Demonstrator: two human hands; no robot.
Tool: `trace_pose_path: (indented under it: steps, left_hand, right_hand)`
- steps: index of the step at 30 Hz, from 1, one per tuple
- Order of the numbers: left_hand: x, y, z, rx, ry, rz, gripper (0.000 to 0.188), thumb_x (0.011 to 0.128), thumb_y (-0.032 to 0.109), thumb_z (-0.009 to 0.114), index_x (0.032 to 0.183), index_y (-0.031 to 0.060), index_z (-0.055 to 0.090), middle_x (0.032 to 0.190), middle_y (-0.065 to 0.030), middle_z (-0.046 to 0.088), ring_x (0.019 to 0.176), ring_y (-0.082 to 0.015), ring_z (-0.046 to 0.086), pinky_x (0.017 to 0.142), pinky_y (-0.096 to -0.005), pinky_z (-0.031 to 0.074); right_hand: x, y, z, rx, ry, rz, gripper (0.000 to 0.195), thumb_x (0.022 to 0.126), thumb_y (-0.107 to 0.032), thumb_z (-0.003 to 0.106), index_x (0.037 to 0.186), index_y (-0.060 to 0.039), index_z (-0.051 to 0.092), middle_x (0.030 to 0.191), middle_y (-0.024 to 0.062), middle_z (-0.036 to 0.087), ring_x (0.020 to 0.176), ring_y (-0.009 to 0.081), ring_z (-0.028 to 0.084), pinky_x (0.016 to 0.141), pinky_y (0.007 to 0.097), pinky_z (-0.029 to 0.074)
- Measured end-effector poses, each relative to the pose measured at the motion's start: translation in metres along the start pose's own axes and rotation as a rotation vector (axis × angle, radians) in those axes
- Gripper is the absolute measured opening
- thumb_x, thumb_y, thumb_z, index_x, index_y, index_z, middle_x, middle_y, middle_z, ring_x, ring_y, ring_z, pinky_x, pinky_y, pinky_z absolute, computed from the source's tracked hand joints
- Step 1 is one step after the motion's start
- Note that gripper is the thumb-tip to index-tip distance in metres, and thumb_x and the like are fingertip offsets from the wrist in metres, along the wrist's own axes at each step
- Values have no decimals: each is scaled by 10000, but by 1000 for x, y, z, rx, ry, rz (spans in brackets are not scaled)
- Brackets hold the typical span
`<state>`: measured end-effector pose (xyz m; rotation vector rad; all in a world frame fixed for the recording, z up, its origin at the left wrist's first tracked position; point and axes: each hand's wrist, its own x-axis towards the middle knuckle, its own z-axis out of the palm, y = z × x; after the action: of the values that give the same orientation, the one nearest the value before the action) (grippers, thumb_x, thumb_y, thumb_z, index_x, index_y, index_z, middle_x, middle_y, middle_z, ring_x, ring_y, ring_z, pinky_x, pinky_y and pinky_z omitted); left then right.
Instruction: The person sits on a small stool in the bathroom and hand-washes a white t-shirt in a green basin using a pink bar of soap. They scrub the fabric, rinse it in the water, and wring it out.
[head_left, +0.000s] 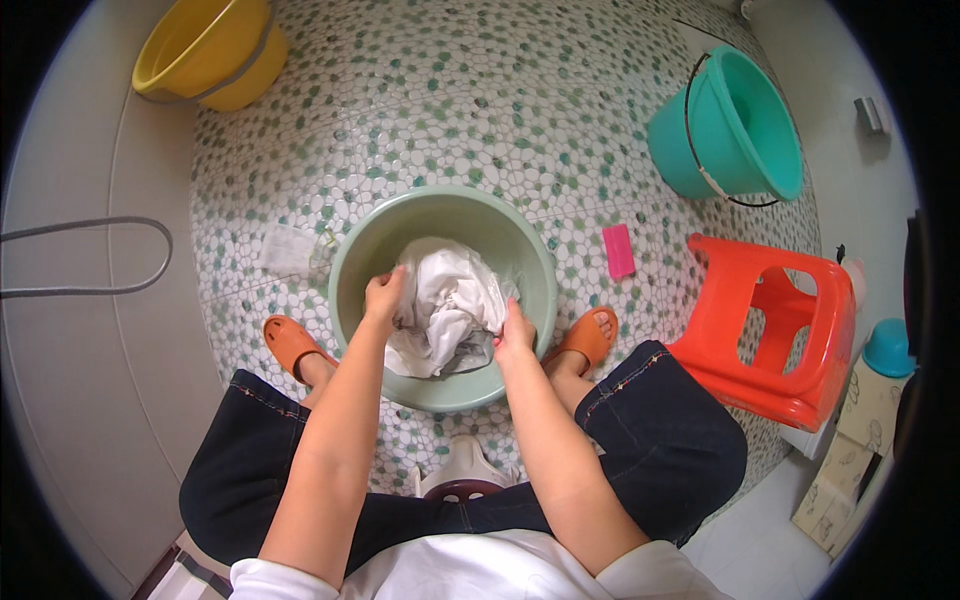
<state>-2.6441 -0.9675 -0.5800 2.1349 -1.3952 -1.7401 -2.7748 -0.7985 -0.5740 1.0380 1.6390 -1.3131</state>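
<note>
A round pale green plastic basin stands on the pebble-patterned floor between my feet. Bunched white cloth lies wet inside it, and its lower edge looks greyish and soaked. At the cloth's left edge, my left hand pinches a fold between thumb and fingers. My right hand grips the cloth's right edge near the basin's right wall. Both hands are inside the rim, with the cloth between them. The fingertips are partly hidden by the folds.
Left of the basin lie a whitish translucent packet and, on the wall side, a grey hose. To the right are a pink bar, a red plastic stool and a turquoise bucket. A yellow bucket stands upper left.
</note>
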Motion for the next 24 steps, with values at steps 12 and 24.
trace_pose_path:
  steps: [12, 24]
  left_hand:
    - [-66, 11, -48, -507, 100, 253, 214, 850, 200, 602, 1026, 79, 594, 1005, 38, 585, 912, -72, 497, 758, -251, 375]
    - [-114, -6, -101, -1088, -131, 454, 162, 832, 101, 489, 994, 106, 489, 1219, -94, 482, 1015, -168, 498, 877, -359, 388]
  right_hand:
    - [-58, -62, 14, -110, -149, -1047, 134, 859, -151, 592, 894, -28, 633, 590, -67, 434, 506, 25, 331, 444, 208, 263]
    - [-78, -88, 15, 181, -33, -1419, 154, 912, -144, 480, 860, -8, 528, 748, 36, 549, 651, 131, 492, 617, 268, 426]
